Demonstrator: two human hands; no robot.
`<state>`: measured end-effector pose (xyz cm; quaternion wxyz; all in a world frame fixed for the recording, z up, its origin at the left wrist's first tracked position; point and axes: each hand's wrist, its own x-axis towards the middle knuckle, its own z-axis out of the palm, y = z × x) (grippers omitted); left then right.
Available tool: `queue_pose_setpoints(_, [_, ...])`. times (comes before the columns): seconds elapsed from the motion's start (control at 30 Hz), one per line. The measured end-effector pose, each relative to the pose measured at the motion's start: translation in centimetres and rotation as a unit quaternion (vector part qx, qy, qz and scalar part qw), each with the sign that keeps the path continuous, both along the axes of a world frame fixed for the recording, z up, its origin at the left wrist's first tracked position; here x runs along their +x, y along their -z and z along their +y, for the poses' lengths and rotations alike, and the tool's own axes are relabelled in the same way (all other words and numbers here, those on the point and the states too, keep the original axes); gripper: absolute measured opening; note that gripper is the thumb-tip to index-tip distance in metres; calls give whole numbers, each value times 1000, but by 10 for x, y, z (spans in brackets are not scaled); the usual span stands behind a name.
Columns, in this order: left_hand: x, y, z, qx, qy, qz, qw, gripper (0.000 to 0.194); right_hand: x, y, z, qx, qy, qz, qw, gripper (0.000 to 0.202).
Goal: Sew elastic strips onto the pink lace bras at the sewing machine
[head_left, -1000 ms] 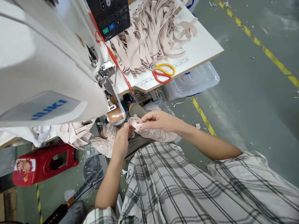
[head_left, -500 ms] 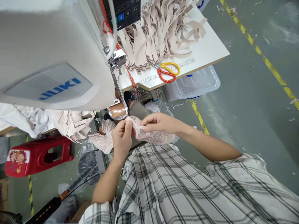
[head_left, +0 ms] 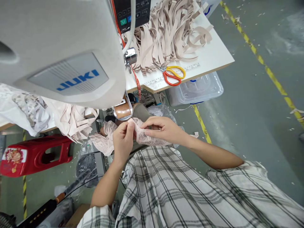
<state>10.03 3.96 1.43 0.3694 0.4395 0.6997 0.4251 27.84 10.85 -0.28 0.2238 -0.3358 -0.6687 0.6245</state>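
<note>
Pale pink lace fabric (head_left: pixel 156 139) hangs between my two hands, over my lap. My left hand (head_left: pixel 123 137) pinches its upper edge between thumb and fingers, just below the sewing machine's rounded metal-rimmed end (head_left: pixel 123 111). With thumb and fingertips closed, my right hand (head_left: pixel 163 128) grips a narrow strip along the same lace, a short way to the right. More of the lace (head_left: pixel 103 142) droops to the left behind my left hand. The fingers partly hide the edge they hold.
The white sewing machine head (head_left: pixel 71 53) fills the upper left. Scissors with red and yellow handles (head_left: pixel 174 76) lie on the table beside a heap of beige straps (head_left: pixel 163 34). Below are a clear plastic box (head_left: pixel 199 88) and a red plastic stool (head_left: pixel 35 155). More pink pieces (head_left: pixel 73 120) hang at left.
My right hand's fingers have shifted slightly on the lace, with the index finger more bent. My left hand keeps its pinch. The view has moved a little, so the machine appears farther right.
</note>
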Motion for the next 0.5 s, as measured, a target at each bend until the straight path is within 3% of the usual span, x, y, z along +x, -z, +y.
queue_pose_setpoints(0.3, [0, -3, -2, 7, 2, -17, 1000, 40, -1, 4, -1, 22, -15, 24, 999, 23])
queue_pose_setpoints(0.5, [-3, -1, -3, 1, 6, -17, 1000, 39, -1, 6, 0, -21, -8, 29, 999, 24])
